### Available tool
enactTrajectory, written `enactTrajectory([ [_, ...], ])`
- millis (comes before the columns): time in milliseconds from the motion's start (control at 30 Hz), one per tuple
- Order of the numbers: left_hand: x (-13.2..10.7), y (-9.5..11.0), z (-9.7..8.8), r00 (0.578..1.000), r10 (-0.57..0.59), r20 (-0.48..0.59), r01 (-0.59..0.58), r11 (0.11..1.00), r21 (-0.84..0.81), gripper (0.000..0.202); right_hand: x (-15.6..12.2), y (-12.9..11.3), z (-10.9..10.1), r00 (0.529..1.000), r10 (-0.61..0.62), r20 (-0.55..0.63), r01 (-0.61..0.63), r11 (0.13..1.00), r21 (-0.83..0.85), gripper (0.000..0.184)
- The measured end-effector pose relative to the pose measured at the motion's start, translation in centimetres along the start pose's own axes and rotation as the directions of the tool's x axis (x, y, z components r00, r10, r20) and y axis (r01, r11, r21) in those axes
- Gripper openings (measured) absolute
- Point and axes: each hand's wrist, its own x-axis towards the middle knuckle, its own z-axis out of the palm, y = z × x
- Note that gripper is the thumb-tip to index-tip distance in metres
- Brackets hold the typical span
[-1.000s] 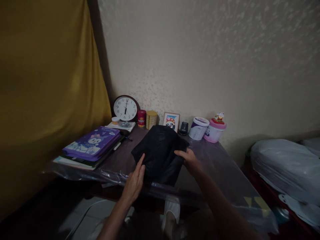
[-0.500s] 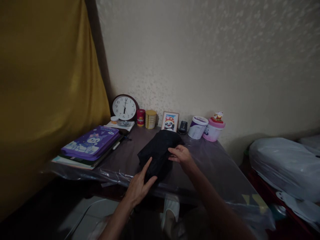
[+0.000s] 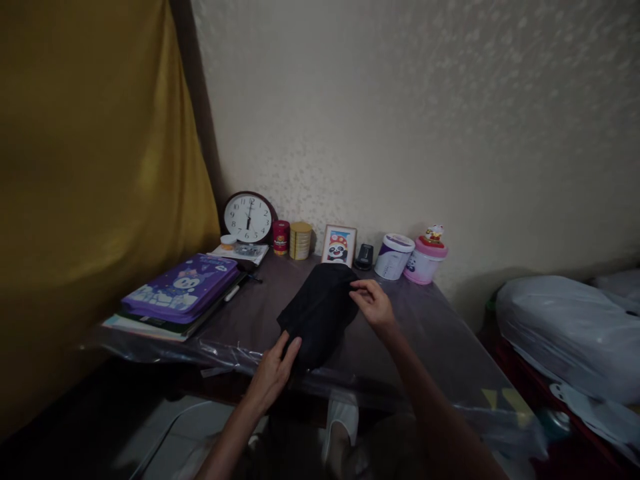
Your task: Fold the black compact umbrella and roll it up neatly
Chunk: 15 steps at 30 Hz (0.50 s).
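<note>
A folded black cloth [image 3: 317, 313] lies near the front of the table, its dark folds hard to make out. At its near left corner is my left hand [image 3: 274, 373], thumb and forefinger close together on the fabric and the other fingers hidden. My right hand [image 3: 374, 305] pinches the cloth's right edge between thumb and fingertips.
Plastic sheeting covers the table [image 3: 415, 340]. To the left, a purple folder [image 3: 183, 287] tops a stack of books. Along the wall stand a clock [image 3: 249, 217], a red can [image 3: 281, 238], a yellow tin [image 3: 300, 241], a framed panda picture [image 3: 339, 245] and two tubs [image 3: 394, 257].
My right hand has moved up and right along the cloth's edge. My left hand has drawn back slightly toward the near left corner, its fingers closer together. The cloth looks flatter and smoother.
</note>
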Motion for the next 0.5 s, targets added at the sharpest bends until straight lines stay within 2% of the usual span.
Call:
enactTrajectory([
  [133,-0.3,0.5,-0.1,0.991,-0.099,0.085,0.108,0.988,-0.107,0.057,0.6,0.6,-1.2,0.993,-0.054,-0.103,0.053,0.998,-0.020,0.028],
  [200,-0.5,0.8,-0.2,0.982,-0.134,0.132,0.152,0.979,-0.137,0.059,0.8,0.3,-1.5,0.991,-0.091,-0.103,0.085,0.994,-0.064,0.023],
  [267,-0.6,1.2,-0.4,0.982,-0.111,0.152,0.133,0.981,-0.140,0.058,0.9,-0.1,-1.9,0.988,-0.115,-0.102,0.103,0.987,-0.123,0.015],
  [367,-0.6,1.5,-0.5,0.985,-0.077,0.153,0.099,0.985,-0.140,0.055,1.0,-0.5,-2.2,0.989,-0.063,-0.130,0.048,0.991,-0.122,0.016],
  [500,-0.5,1.5,-0.3,0.979,-0.125,0.158,0.152,0.973,-0.171,0.053,0.9,-0.7,-2.2,0.990,0.027,-0.142,-0.021,0.999,0.042,0.019],
])
